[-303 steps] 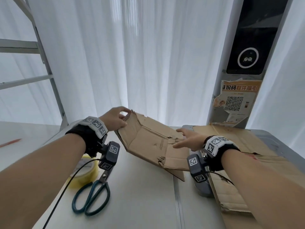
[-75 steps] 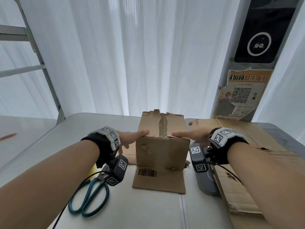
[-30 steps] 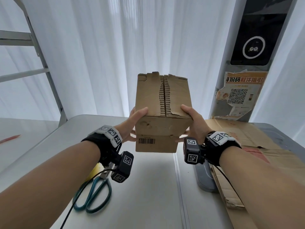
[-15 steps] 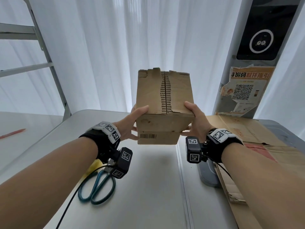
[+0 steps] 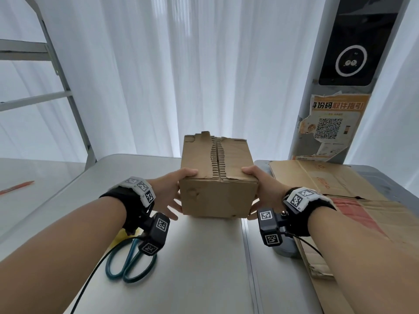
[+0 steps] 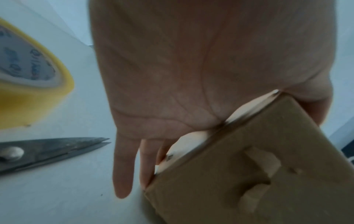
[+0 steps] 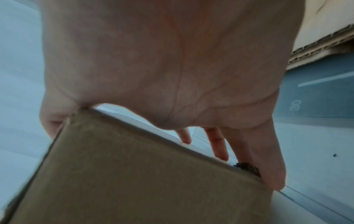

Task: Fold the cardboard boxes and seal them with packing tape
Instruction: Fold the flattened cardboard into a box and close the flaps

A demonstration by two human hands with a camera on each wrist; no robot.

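A small brown cardboard box [image 5: 217, 196] with its top flaps closed along a ragged centre seam sits at or just above the table [image 5: 204, 268]. My left hand [image 5: 169, 196] holds its left side, thumb over the top edge and fingers running down beside it. My right hand [image 5: 260, 191] mirrors this on the right side. In the left wrist view my palm [image 6: 162, 75] lies against the box [image 6: 249, 166]. In the right wrist view my hand [image 7: 162, 68] wraps the box [image 7: 134, 174] corner. A yellow tape roll [image 6: 28, 91] lies left of the left hand.
Teal-handled scissors [image 5: 129, 264] lie under my left wrist, blades [image 6: 47, 150] pointing toward the box. Flattened cardboard sheets [image 5: 340, 200] cover a grey mat [image 5: 285, 250] on the right. A ladder [image 5: 68, 98] and white curtain stand behind; a red pen [image 5: 18, 186] lies far left.
The box, raised in the air half a second ago, has come down to the table between both hands. The barcode flap under it no longer shows.
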